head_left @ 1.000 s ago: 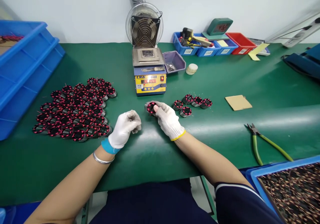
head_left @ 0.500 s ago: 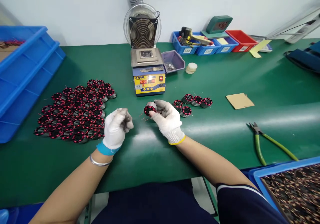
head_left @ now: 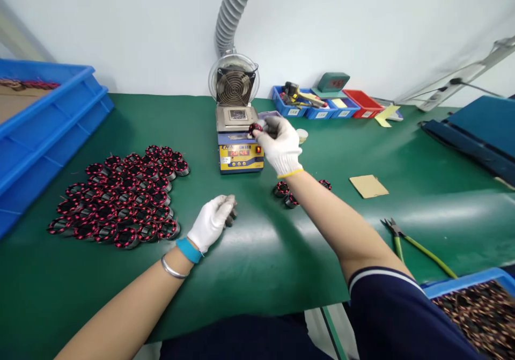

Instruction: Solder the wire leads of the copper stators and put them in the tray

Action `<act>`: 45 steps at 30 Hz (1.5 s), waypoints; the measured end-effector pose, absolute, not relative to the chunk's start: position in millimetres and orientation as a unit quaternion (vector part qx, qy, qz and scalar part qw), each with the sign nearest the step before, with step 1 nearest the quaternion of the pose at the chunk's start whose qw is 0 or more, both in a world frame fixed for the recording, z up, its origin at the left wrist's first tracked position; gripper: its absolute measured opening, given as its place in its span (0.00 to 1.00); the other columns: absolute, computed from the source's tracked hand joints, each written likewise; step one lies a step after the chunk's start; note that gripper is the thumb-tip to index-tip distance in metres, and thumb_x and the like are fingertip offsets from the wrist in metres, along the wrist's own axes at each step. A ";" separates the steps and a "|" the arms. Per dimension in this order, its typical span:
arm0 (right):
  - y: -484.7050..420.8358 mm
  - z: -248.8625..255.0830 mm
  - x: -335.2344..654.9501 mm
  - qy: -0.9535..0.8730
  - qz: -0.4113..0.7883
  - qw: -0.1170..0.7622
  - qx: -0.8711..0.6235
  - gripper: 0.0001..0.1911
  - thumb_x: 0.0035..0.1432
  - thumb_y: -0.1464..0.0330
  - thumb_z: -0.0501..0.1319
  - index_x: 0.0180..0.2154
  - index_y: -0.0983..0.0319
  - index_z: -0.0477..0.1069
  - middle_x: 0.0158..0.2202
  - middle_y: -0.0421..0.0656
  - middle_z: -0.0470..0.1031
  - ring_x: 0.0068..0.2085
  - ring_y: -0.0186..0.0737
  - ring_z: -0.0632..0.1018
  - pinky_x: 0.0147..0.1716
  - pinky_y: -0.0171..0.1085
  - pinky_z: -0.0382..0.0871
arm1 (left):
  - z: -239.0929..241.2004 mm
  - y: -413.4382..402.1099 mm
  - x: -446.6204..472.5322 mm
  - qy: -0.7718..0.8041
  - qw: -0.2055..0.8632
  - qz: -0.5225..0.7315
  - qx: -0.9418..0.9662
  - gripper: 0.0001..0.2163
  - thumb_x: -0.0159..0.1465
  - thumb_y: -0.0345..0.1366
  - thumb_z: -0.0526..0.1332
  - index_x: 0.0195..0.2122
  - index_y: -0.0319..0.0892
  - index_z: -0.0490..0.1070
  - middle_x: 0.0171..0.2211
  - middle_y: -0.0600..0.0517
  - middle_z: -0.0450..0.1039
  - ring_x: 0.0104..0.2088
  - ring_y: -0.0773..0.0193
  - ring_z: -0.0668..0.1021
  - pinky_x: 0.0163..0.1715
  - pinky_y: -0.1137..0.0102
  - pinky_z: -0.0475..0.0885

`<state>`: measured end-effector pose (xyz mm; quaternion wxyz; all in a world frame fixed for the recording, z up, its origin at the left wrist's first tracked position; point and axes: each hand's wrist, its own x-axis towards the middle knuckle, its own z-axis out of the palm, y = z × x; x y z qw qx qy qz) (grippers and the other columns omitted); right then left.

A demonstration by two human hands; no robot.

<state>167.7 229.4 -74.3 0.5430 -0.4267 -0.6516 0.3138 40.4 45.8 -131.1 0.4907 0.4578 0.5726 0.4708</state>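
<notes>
Near machine [head_left: 240,153], stator [head_left: 255,130] in right grip [head_left: 280,144]

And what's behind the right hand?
Behind the right hand, a sliver of purple tray and part of a white round object show; whatever the tray holds is covered.

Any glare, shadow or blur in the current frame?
Head view: pale glare across the green mat; head view: soft shadow beside the right forearm; head view: display digits smeared, the ring in the right hand soft-edged.
</notes>
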 end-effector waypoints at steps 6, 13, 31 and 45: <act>317.6 -35.5 143.3 -0.745 0.077 0.383 -0.541 0.26 0.54 0.58 0.59 0.53 0.63 0.66 0.49 0.49 0.72 0.51 0.51 0.73 0.51 0.52 0.66 | -137.4 50.4 40.4 0.573 0.477 0.447 0.495 0.19 0.60 0.54 0.56 0.29 0.41 0.67 0.23 0.54 0.69 0.22 0.67 0.70 0.25 0.71 0.65; 327.2 -33.5 127.9 -0.770 0.011 0.287 -0.569 0.23 0.53 0.59 0.60 0.50 0.58 0.68 0.48 0.49 0.72 0.48 0.54 0.74 0.47 0.53 0.68 | -136.1 52.0 39.7 0.585 0.432 0.424 0.539 0.15 0.60 0.48 0.57 0.32 0.41 0.71 0.28 0.50 0.75 0.28 0.62 0.74 0.30 0.68 0.67; 331.3 -36.0 135.4 -0.731 0.078 0.366 -0.570 0.26 0.50 0.58 0.62 0.50 0.59 0.69 0.47 0.48 0.74 0.48 0.52 0.74 0.49 0.53 0.67 | -141.9 54.6 40.3 0.599 0.430 0.454 0.500 0.16 0.59 0.48 0.59 0.39 0.40 0.73 0.32 0.49 0.77 0.31 0.61 0.77 0.33 0.67 0.71; 151.5 -89.9 127.7 -0.596 0.575 0.390 -0.403 0.39 0.42 0.61 0.70 0.56 0.62 0.63 0.31 0.41 0.76 0.35 0.43 0.77 0.41 0.46 0.74 | -140.1 51.3 41.8 0.602 0.315 0.568 0.464 0.30 0.60 0.41 0.59 0.62 0.40 0.55 0.54 0.41 0.70 0.47 0.55 0.77 0.49 0.63 0.71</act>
